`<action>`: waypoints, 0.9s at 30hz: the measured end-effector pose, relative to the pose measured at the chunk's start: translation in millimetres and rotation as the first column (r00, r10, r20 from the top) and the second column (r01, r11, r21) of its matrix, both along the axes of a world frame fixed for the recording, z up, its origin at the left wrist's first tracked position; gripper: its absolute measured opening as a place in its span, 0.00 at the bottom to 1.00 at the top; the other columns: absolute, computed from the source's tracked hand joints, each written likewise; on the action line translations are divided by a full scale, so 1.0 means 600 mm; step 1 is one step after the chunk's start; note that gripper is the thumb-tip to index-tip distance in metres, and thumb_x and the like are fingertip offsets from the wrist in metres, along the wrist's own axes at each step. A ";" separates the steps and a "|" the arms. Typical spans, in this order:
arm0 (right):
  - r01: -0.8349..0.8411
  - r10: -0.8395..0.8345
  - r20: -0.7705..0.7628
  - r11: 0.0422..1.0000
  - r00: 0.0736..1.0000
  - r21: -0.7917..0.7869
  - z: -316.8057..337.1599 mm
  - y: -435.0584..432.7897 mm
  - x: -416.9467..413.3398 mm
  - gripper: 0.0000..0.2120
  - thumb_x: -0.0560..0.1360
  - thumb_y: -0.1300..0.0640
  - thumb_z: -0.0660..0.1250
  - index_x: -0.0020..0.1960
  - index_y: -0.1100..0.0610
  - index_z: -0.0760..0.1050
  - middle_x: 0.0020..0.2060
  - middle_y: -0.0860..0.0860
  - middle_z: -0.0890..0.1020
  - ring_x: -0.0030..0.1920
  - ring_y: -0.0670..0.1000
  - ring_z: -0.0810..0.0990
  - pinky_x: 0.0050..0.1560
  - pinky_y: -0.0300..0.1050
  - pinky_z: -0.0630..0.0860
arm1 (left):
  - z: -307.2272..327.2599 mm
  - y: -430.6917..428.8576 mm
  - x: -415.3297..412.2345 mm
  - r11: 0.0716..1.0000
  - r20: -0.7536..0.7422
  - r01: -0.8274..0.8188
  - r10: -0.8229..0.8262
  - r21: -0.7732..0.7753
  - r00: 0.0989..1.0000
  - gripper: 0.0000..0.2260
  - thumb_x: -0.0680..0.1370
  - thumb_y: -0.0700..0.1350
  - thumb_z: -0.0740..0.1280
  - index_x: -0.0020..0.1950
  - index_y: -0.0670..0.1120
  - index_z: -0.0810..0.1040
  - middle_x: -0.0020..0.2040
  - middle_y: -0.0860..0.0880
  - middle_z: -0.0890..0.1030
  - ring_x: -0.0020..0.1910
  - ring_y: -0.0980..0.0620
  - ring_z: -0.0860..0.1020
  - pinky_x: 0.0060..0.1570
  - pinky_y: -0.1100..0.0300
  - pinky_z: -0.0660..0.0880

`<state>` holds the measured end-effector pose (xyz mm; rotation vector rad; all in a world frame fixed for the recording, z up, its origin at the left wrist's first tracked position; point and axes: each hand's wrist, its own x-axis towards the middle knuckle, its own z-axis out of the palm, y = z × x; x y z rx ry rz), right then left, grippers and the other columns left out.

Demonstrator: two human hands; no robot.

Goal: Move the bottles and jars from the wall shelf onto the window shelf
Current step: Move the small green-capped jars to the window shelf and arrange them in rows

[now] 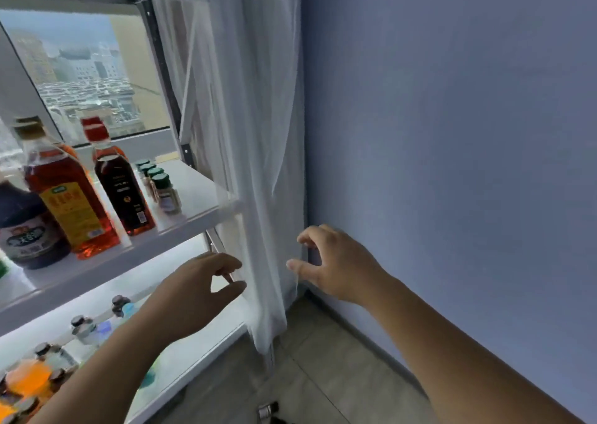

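Left hand [193, 291] and right hand [339, 262], empty and half-curled; next jar best set beside spice jars [163, 188], near window shelf [200, 194] right edge.

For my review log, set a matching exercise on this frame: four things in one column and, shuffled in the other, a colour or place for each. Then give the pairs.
Things:
1. spice jars
2. black-label bottle
3. left hand
4. right hand

Colour or place:
A. red cap
B. before the blue wall, right of the curtain
C. green caps
D. in front of the lower shelf

Pairs: 1-C, 2-A, 3-D, 4-B.
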<state>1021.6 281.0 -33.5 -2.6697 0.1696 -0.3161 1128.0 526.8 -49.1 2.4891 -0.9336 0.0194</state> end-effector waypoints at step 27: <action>0.707 -0.706 -0.037 0.707 0.708 0.038 0.019 -0.062 -1.010 0.24 0.78 0.35 0.67 0.69 0.47 0.73 0.61 0.41 0.78 0.60 0.43 0.77 0.63 0.47 0.77 | 0.026 -0.304 -0.768 0.741 0.002 0.670 -0.670 0.045 0.742 0.18 0.79 0.62 0.67 0.67 0.58 0.77 0.60 0.60 0.79 0.58 0.61 0.77 0.60 0.58 0.75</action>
